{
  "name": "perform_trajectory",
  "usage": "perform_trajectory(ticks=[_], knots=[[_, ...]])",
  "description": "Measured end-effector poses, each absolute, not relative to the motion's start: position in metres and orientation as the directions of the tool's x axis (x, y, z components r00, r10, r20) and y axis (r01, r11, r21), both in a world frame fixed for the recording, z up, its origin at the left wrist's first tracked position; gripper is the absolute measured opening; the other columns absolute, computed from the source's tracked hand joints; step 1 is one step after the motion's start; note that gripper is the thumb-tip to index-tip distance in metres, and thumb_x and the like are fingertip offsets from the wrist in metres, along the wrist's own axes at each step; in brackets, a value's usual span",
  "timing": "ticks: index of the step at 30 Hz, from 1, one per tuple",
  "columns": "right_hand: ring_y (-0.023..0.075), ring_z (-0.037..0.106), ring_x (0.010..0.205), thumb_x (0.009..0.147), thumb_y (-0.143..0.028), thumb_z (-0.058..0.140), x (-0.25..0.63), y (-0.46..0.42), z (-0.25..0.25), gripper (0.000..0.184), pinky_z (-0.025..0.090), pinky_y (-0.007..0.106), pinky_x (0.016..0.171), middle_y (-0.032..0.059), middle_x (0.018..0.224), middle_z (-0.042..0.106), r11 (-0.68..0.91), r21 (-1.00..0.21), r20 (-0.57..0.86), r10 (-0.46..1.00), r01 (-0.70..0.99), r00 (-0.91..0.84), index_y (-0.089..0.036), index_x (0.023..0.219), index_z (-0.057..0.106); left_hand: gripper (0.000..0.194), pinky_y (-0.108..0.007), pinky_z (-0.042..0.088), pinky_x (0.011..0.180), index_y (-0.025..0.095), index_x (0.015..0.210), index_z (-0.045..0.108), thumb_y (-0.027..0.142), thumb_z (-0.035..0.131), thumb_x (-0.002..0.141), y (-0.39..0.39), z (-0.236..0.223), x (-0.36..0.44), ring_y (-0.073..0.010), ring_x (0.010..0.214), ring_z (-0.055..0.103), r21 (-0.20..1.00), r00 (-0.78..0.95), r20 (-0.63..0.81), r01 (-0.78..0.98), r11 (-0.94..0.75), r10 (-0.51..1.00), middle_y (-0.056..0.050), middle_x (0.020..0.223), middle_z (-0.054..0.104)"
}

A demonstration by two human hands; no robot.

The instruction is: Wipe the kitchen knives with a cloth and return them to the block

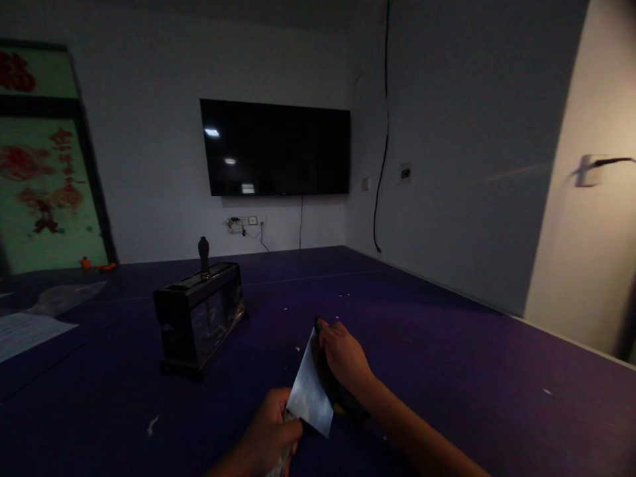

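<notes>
A broad, shiny metal blade (312, 391), like a cleaver's, is tilted between my hands. My right hand (345, 354) is closed at its upper end, around a dark piece that looks like the handle. My left hand (271, 427) is closed at the lower left corner, with thumb and fingers pinching there. Something pale and crinkled (279, 462) shows below my left fingers; I cannot make out its kind. Under my right wrist lies a dark object with a yellow spot (339, 409), mostly hidden. To the left stands a black knife block (199, 324) with one dark handle (203, 255) sticking up.
The dark blue table (437, 371) carries small white scraps, a torn white bit (152, 424), a paper sheet (32, 332) and clear plastic (67, 296) at left. Small orange objects (86, 264) lie far left. A television (278, 149) and a hanging cable (381, 179) are on the walls.
</notes>
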State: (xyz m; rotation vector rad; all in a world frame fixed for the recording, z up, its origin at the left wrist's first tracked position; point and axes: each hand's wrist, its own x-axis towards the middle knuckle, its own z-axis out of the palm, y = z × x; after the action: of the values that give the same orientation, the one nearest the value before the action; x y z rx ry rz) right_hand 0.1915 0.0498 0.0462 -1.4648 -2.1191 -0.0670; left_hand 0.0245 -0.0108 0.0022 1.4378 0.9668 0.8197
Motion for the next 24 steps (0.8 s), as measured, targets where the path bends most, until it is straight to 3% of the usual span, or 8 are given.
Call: perform_trajectory(ticks=[11, 24], knots=[[0.0144, 0.052, 0.078, 0.081, -0.005, 0.033, 0.185, 0.038, 0.043, 0.025, 0.036, 0.020, 0.069, 0.0064, 0.086, 0.059, 0.409, -0.312, 0.475, 0.849, 0.857, -0.232, -0.017, 0.080, 0.054, 0.018, -0.015, 0.022, 0.024, 0.014, 0.067, 0.052, 0.016, 0.044, 0.051, -0.011, -0.001, 0.023, -0.0055, 0.023, 0.032, 0.996, 0.354, -0.053, 0.089, 0.023, 0.934, 0.007, 0.038, 0.046], [0.0157, 0.053, 0.082, 0.081, -0.004, 0.033, 0.186, 0.053, 0.041, 0.028, 0.035, 0.021, 0.068, 0.0070, 0.083, 0.060, 0.369, -0.312, 0.441, 0.873, 0.875, -0.211, -0.015, 0.099, 0.052, 0.012, -0.015, 0.022, 0.029, 0.015, 0.065, 0.051, 0.015, 0.049, 0.053, -0.007, -0.002, 0.023, -0.0052, 0.027, 0.035, 0.991, 0.376, -0.008, 0.124, -0.042, 0.927, 0.007, 0.038, 0.044]])
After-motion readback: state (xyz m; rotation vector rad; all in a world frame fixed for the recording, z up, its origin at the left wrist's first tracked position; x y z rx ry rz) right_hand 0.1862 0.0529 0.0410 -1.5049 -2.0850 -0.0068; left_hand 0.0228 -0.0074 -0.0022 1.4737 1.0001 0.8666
